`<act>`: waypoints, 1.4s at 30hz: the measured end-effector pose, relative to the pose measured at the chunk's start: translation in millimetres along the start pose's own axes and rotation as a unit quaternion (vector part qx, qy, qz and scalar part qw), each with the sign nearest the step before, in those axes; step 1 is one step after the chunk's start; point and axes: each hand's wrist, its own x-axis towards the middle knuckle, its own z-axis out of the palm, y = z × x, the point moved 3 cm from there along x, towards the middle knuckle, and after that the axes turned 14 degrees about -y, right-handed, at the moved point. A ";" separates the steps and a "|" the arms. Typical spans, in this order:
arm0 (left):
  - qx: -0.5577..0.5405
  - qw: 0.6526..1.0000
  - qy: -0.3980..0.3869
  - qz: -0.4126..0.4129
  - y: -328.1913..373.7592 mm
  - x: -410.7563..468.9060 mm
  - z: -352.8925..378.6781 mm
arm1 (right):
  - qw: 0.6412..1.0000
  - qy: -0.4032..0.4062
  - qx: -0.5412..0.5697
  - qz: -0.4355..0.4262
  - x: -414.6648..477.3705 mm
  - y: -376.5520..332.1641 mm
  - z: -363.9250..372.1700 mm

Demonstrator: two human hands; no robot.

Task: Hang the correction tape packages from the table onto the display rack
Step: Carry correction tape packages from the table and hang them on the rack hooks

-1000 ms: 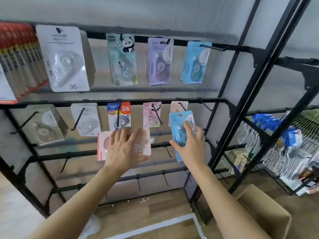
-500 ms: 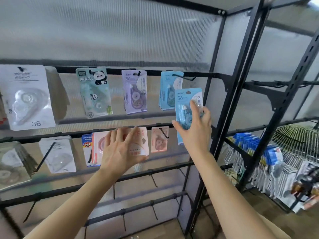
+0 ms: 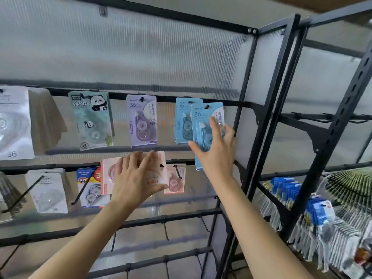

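Nearest, two bare forearms reach up. Left hand point(image 3: 136, 178) holds a pink correction tape package point(image 3: 159, 174) turned sideways, fingers spread over its front, thumb under its lower edge, in front of the second rail. Right hand point(image 3: 216, 156) grips a blue correction tape package point(image 3: 203, 121) upright, thumb at its left edge, fingers across the front. Its hang hole is at top-rail height, overlapping a matching hung blue package point(image 3: 182, 121); whether it sits on the peg cannot be told. Black metal display rack point(image 3: 267, 97), horizontal rails, bare pegs point(image 3: 166, 231) on the lower ones. Top rail also carries a purple package point(image 3: 142, 121), panda package point(image 3: 91, 119) and large white package point(image 3: 14, 121). Small pink package point(image 3: 175, 179) hangs just right of the left hand. Behind, a ribbed translucent panel point(image 3: 141, 47). Right: a second rack point(image 3: 342, 109) with blue carded items point(image 3: 285, 190).
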 end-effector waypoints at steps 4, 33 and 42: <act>0.010 1.000 0.004 -0.011 4.0 7.4 9.3 | 1.000 -0.011 0.010 -0.012 10.2 9.6 8.2; 0.019 0.999 0.011 -0.050 -5.0 29.1 12.0 | 0.990 -0.143 -0.015 -0.003 89.2 22.7 80.9; 0.040 0.999 0.027 0.021 19.5 14.4 11.2 | 0.904 -0.327 0.275 0.005 -22.0 34.3 83.3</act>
